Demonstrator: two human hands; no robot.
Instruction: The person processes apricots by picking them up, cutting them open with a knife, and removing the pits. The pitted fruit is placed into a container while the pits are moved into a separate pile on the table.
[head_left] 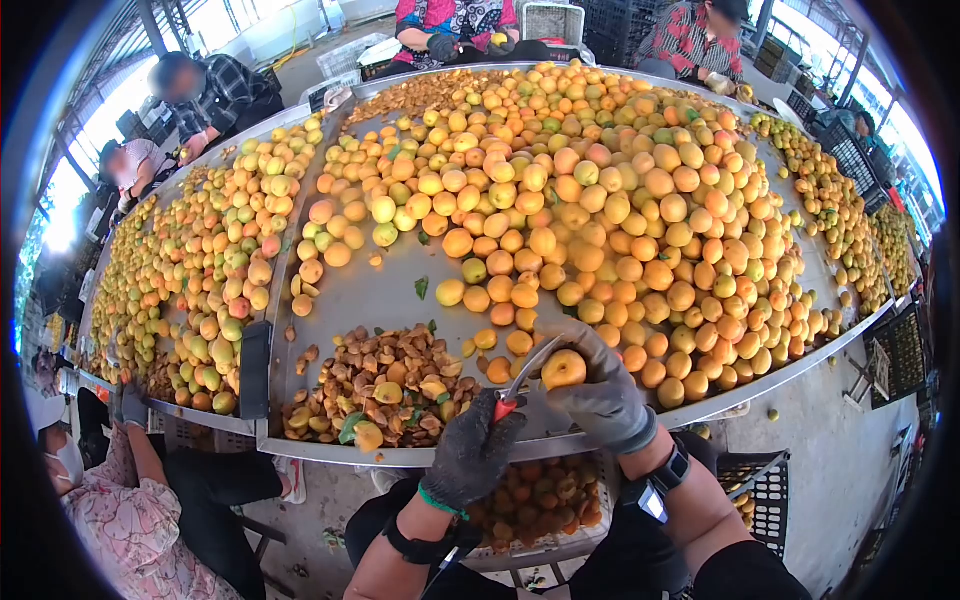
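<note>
The left hand (476, 450) was closed around a red-handled tool (507, 406) and the right hand (605, 395) gripped an orange fruit (565, 370) — both close together over the near edge of the metal table (375, 290). The step in hand looked like bringing the tool's curved metal end to that fruit — whether they touched I couldn't tell — and the next move seemed to call for a steady right grip, fingers kept clear.
</note>
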